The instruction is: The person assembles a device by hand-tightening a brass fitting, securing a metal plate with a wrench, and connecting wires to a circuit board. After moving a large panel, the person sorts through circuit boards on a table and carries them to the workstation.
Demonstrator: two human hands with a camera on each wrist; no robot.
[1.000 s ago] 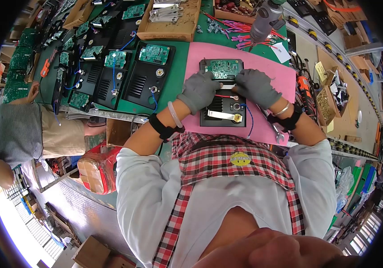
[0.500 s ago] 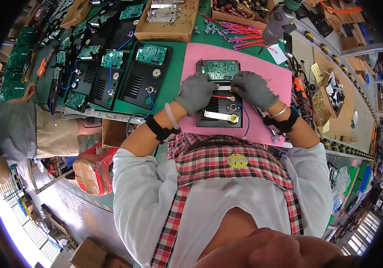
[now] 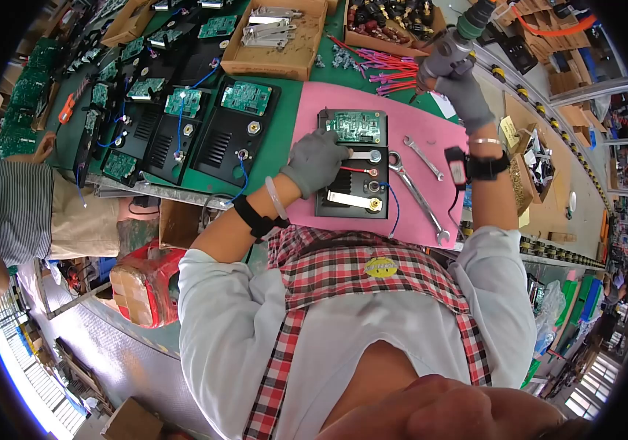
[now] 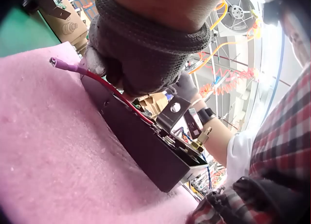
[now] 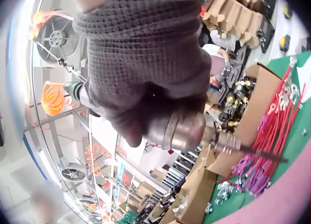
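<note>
Off to the electric screwdriver (image 3: pixel 442 53)!
My right hand (image 3: pixel 464 92) left the black panel (image 3: pixel 347 192) and gripped it; left hand (image 3: pixel 314 158) stayed pressing down.

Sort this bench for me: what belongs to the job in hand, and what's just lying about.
In the job: black panel with its circuit board and red wire, held by the left hand; power screwdriver gripped by the right hand.
Lying about: two wrenches on the pink mat, cardboard box of brackets, loose red leads, other panels.

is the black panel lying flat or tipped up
Flat: the black metal panel lies level on the pink foam mat, gloved left hand resting on it.
</note>
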